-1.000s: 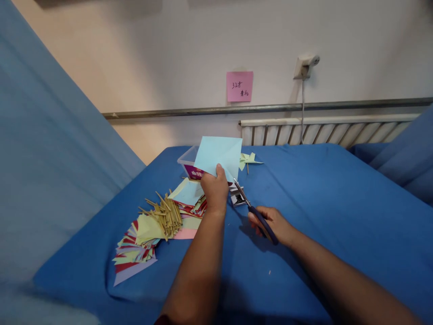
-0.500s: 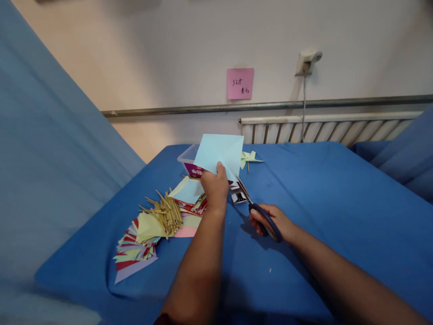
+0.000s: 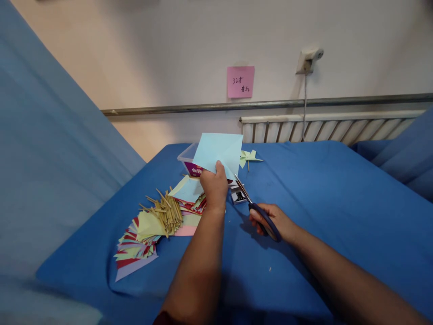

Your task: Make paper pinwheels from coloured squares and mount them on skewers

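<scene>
A light blue square of paper [image 3: 219,151] is gripped near its lower edge by my left hand [image 3: 214,187], thumb on top. My right hand [image 3: 270,221] is closed round the dark handles of a pair of scissors [image 3: 265,222]. The blade tips point up and left, at the paper's lower right corner; whether they touch it I cannot tell. Below the paper sits a small open box [image 3: 238,195] with dark bits inside, partly covered. Just left of my left hand lies a stack of coloured paper squares [image 3: 187,190].
A clear plastic tub [image 3: 186,155] with a purple label stands behind the paper. Thin tan sticks [image 3: 171,214] are heaped at the left, beside fanned coloured paper [image 3: 135,248]. A pale green pinwheel [image 3: 248,156] lies farther back on the blue-covered table [image 3: 321,194].
Almost nothing differs. The paper and the scissors keep nearly the same places, with only a very slight shift of the view.
</scene>
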A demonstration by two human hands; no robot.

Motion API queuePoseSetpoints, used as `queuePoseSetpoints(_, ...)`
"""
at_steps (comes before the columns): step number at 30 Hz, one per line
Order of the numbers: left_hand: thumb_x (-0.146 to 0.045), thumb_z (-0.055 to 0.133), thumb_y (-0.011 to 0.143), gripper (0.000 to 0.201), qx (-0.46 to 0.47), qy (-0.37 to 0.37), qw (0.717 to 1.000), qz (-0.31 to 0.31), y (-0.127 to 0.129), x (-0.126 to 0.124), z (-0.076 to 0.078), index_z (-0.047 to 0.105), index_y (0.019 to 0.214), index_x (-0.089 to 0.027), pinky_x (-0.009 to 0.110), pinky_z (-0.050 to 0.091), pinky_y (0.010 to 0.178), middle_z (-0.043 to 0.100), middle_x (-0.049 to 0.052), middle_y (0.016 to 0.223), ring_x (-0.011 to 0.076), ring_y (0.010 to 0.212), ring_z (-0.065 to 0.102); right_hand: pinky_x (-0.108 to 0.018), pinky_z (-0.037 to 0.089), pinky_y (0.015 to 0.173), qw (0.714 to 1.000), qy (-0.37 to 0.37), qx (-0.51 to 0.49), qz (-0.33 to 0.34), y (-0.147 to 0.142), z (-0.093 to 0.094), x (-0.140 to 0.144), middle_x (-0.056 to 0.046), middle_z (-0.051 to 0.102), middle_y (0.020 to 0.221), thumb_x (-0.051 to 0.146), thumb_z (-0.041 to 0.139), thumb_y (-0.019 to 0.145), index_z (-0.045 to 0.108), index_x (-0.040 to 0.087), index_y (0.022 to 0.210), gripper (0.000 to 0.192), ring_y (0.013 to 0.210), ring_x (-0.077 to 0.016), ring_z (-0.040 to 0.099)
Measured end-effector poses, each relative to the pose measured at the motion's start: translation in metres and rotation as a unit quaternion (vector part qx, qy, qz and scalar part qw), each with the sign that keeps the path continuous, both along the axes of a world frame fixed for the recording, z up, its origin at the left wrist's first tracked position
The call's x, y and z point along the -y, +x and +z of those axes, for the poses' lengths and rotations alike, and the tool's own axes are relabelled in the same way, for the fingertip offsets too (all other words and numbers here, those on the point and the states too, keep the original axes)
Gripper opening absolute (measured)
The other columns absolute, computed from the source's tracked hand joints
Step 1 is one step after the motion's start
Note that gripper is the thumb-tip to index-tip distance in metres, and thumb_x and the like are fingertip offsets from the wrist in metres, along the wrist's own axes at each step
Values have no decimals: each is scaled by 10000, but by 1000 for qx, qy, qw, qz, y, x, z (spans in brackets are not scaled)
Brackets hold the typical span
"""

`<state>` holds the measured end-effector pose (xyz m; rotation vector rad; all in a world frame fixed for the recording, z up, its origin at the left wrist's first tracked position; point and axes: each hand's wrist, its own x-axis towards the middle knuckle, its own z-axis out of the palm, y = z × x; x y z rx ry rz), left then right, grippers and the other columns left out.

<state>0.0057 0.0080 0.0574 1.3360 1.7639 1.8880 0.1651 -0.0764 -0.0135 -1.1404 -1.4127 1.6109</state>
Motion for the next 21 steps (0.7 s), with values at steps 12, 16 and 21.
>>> queuePoseSetpoints(12, -330, 592, 803, 297, 9, 2, 1000, -6, -2, -3, -3, 711, 943, -97, 338, 490, 914, 732, 172, 978, 269, 961, 689, -227, 388, 445, 1000, 6, 10, 6, 1, 5, 1, 24, 535, 567, 604, 639, 760, 565, 171, 713, 442, 463, -97, 503)
queuePoseSetpoints(16, -327, 580, 813, 290, 7, -1, 1000, -10, -1, -3, -3, 711, 934, -98, 348, 500, 901, 735, 165, 958, 272, 954, 691, -241, 401, 468, 1000, 8, -15, 5, 2, 1, 1, 13, 543, 630, 555, 634, 783, 572, 168, 725, 396, 499, -104, 519)
queuePoseSetpoints(21, -322, 574, 817, 282, 0, -6, 1000, -10, -1, -2, -2, 710, 916, -96, 362, 510, 888, 735, 167, 951, 275, 939, 693, -249, 398, 461, 1000, -7, -15, 5, 1, 1, 2, 18, 523, 600, 557, 635, 780, 559, 182, 707, 390, 484, -109, 507)
